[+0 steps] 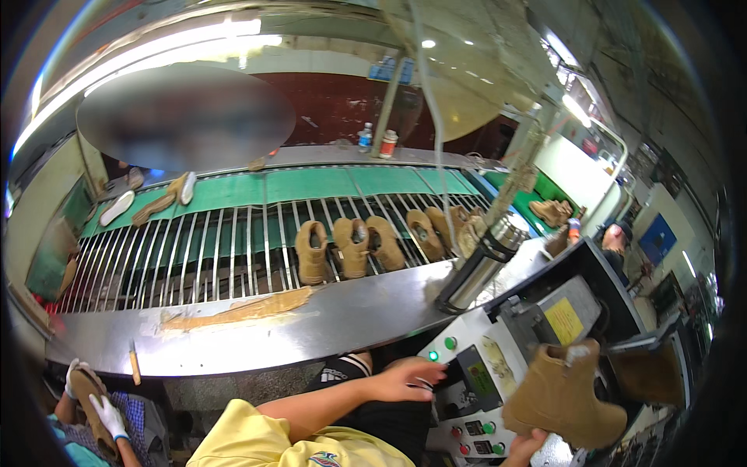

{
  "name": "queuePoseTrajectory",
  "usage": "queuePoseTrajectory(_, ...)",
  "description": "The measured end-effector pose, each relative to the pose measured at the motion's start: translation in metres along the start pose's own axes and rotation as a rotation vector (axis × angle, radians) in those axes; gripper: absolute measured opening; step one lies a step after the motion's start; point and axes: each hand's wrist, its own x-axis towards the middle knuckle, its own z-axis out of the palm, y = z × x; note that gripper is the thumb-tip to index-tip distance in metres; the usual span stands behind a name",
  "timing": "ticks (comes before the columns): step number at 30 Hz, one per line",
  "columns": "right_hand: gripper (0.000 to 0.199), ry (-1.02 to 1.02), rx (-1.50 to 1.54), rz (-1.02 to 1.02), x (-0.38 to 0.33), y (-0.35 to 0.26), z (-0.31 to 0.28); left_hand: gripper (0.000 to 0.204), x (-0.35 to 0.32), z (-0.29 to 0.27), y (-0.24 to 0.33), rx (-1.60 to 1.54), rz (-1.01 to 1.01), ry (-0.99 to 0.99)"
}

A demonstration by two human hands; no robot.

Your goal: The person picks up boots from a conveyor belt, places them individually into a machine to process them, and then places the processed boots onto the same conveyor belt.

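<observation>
At the lower right, my right hand (527,447) grips a tan suede ankle boot (556,397) from below, mostly hidden by the boot. The boot is tilted, its upper near a grey machine (572,303). My left hand (411,379) reaches to the edge of a white control panel (486,350), its fingers stretched out and nothing seen in them. Close above those fingers glows a green button (433,356). Whether a fingertip touches the panel I cannot tell.
Several tan shoes (352,247) stand on the metal roller rack (202,249) ahead. A steel thermos (482,261) leans on the metal ledge (373,311). A knife with a wooden handle (135,366) lies at its left. Lower left, a co-worker's gloved hands (109,416) hold a shoe.
</observation>
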Motion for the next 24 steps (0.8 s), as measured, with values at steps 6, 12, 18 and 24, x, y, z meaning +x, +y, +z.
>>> queuePoseTrajectory(6, 0.088, -0.79, -0.296, 0.457, -0.04, 0.032, 0.169, 0.078, -0.041, -0.008, 0.053, -0.806, 0.004, 0.264)
queuePoseTrajectory(12, 0.044, -1.115, -0.693, 0.531, -0.036, 0.076, 0.208, 0.078, -0.165, -0.08, 0.046, -0.9, 0.234, 0.957)
queuePoseTrajectory(18, 0.026, -0.636, -1.203, 0.317, -0.035, 0.191, 0.055, 0.064, -0.222, -0.211, 0.048, -0.596, 0.209, 1.417)
queuePoseTrajectory(24, 0.046, -0.507, -1.556, 0.405, -0.106, 0.253, -0.126, 0.05, -0.178, -0.345, 0.025, -0.075, 0.115, 1.542)
